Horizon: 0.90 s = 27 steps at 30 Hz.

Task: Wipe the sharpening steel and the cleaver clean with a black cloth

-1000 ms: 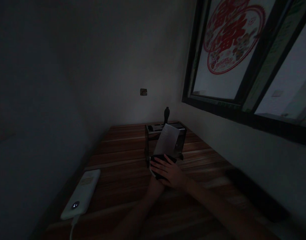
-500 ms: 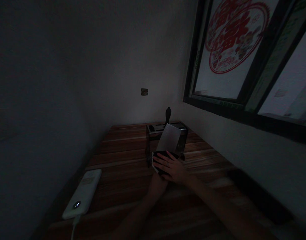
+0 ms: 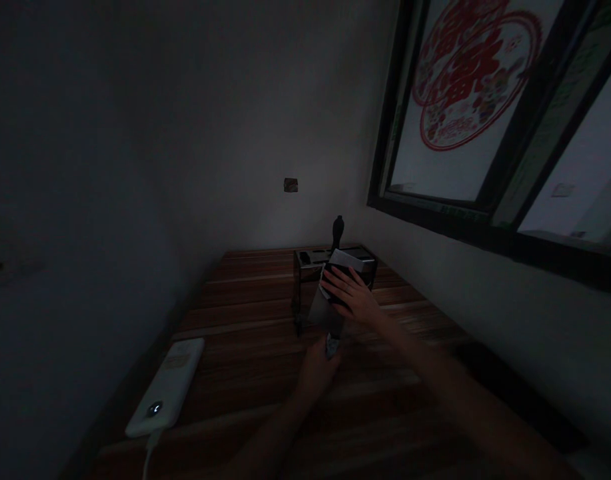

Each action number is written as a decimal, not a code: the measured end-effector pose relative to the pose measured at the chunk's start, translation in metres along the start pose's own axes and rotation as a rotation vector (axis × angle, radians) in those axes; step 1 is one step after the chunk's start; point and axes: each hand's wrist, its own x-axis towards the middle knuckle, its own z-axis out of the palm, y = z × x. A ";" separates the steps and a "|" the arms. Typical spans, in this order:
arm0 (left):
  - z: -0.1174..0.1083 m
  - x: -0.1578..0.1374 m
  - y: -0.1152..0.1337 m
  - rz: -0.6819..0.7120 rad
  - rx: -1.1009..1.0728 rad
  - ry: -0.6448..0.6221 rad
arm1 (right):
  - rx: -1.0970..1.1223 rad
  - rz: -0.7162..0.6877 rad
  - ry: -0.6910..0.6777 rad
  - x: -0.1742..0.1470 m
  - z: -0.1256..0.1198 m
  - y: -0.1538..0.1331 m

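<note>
A cleaver with a wide, pale metal blade (image 3: pixel 324 316) is tilted up in front of me. Its handle (image 3: pixel 332 345) sits in my left hand (image 3: pixel 316 368), whose fingers are wrapped round it. Against the upper part of the blade, my right hand (image 3: pixel 356 298) holds a dark cloth (image 3: pixel 331 297) with a light edge, its fingers laid across it. The cloth and fingers hide part of the blade. Just behind stands a knife block (image 3: pixel 315 256) with slots in its top, and a black handle (image 3: pixel 338 230) sticks up from it.
The striped wooden table (image 3: pixel 245 360) runs to the back wall. At the left lies a white power bank (image 3: pixel 172 380) with a cable. A long dark object (image 3: pixel 520 393) lies at the right edge, below the dark-framed window (image 3: pixel 435 207).
My right hand and the cloth have slid up the blade, away from the handle. The lower blade and the handle now show. My left hand stays near the same place.
</note>
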 end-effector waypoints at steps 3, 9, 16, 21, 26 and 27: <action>-0.001 -0.001 0.000 0.000 0.010 -0.012 | 0.000 0.040 0.026 0.005 -0.005 0.008; -0.001 -0.001 -0.001 -0.019 0.044 -0.006 | 0.010 0.175 0.112 0.018 -0.014 0.015; -0.002 -0.002 0.003 -0.022 0.067 0.002 | 0.006 0.233 0.170 0.023 -0.010 0.014; -0.001 -0.001 0.000 -0.035 0.076 -0.008 | 0.008 0.236 0.164 0.022 -0.011 0.012; -0.002 -0.002 0.002 -0.018 0.068 -0.010 | -0.004 0.222 0.131 0.018 -0.010 0.003; -0.002 -0.002 0.002 -0.020 0.065 -0.012 | -0.006 0.213 0.121 0.016 -0.010 0.001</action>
